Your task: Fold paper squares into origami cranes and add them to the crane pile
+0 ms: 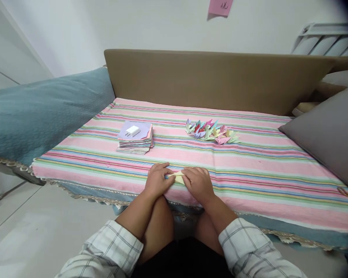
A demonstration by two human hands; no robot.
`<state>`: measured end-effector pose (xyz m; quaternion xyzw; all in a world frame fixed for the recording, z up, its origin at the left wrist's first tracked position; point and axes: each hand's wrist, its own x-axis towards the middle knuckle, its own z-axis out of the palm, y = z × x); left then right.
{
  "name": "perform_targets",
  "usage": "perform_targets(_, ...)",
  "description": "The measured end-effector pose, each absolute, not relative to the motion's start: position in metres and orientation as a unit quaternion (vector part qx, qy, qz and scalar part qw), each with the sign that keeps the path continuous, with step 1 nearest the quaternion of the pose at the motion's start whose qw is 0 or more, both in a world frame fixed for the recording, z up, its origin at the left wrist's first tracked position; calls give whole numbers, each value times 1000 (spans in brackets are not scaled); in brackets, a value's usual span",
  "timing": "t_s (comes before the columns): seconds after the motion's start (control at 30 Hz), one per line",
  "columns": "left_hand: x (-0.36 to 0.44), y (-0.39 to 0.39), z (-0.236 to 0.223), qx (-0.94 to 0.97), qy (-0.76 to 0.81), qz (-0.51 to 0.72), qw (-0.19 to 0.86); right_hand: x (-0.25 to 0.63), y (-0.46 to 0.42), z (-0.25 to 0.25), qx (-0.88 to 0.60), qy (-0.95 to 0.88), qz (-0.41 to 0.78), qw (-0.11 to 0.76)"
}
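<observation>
A small piece of folded yellow paper [179,177] lies at the front of the striped cover, between my two hands. My left hand [159,178] pinches its left end with the thumb and fingers. On the right end, my right hand [198,183] presses with its thumb and curled fingers. Both hands rest low on the cover, and they hide parts of the paper. Beyond them to the right sits a group of folded paper cranes [210,132] in several colours. To the left is a stack of coloured paper sheets [135,144] with a lilac sheet on top.
A white plug adapter [132,131] sits on the paper stack. The pink striped cover [249,162] spreads over the sofa seat, with a brown backrest [205,79] behind. A blue-covered armrest [46,108] stands left and a grey cushion [330,135] right. A brown item [342,191] lies near the right edge.
</observation>
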<state>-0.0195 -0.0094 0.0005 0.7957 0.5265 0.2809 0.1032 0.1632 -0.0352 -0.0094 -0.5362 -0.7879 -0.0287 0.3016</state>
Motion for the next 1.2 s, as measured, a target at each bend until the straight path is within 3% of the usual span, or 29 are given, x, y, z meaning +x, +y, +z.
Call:
perform_targets(0.53,-12,-8,2,799,539,266,27,156,-36,-14,-555,-762,-121,310)
perform_targets(0.7,-12,-7,2,775,573,261,58,158,-39,-18,-527,-771,-136,331)
perform_targets(1.2,-19,-8,2,771,566,267,118,161,-43,-25,-543,-787,-88,279)
